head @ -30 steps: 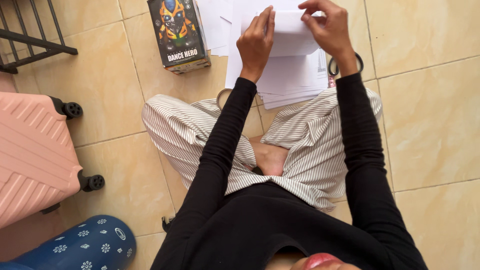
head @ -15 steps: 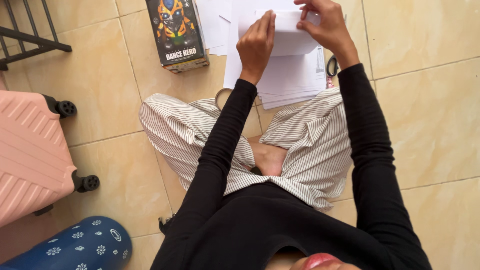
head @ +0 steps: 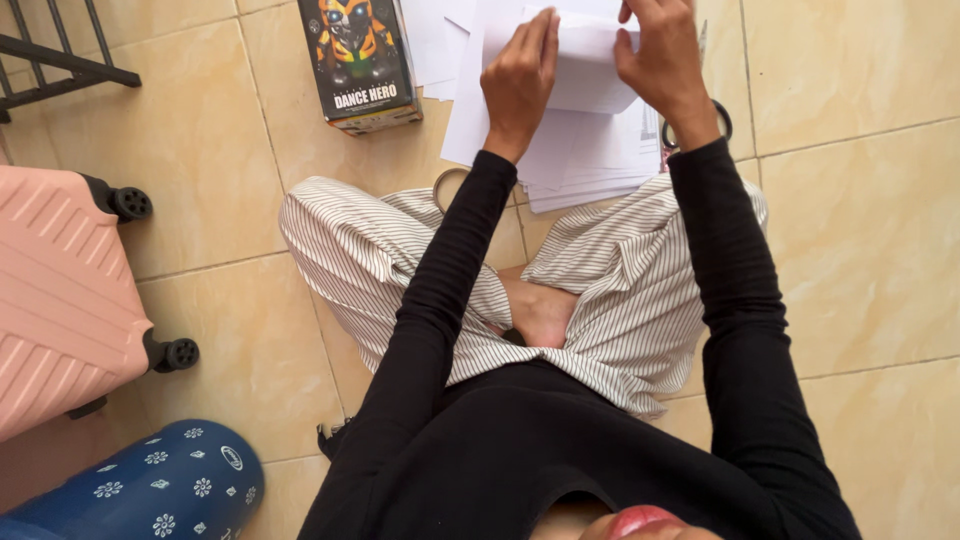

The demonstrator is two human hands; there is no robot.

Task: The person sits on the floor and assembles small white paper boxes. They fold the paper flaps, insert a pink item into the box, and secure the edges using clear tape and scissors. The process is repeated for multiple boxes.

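- Compared to half a second back: the right hand (head: 662,62) has slid down along the right edge of the folded white sheet (head: 590,70), and its wrist now sits lower, nearly over the scissors' handle (head: 722,122). Before, its fingertips were pinching up near the top corner.
- The left hand (head: 518,80) has barely shifted; its fingers are together and fairly straight, pressing flat on the sheet's left side, not curled around anything.
- The right hand is partly closed, with the thumb on the near side and the fingers over the top of the sheet's right edge. The top of the frame cuts the fingertips off, so can't tell how tight the grip is.
- The sheet is held just above a stack of white papers (head: 590,160) lying on the floor, right in front of the person's crossed legs in striped trousers (head: 620,280).
- The whole view drifted a bit, so the toy robot box (head: 358,62) and the papers sit a touch further right.
- The floor is glossy beige tile (head: 860,230) with thin grout lines.
- On the left are a pink hard-shell suitcase (head: 60,300) on black wheels, a blue flower-patterned thing (head: 150,490) at the bottom corner, and a dark metal rack (head: 60,50) up top.
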